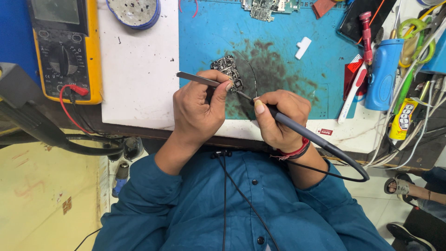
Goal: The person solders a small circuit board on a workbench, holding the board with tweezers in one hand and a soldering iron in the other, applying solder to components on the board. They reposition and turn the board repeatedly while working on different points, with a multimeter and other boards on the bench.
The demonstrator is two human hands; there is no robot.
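A small dark circuit board lies on the stained blue work mat. My left hand pinches a pair of metal tweezers, whose tips reach toward the board. My right hand grips a dark soldering iron like a pen. Its thin tip points at the board's near edge. A black cable loops from the iron past my wrist, which wears a red band.
A yellow multimeter with red and black leads sits at the left. A round tin and a second circuit board lie at the top. A blue bottle, a white brush, a glue tube and wires crowd the right.
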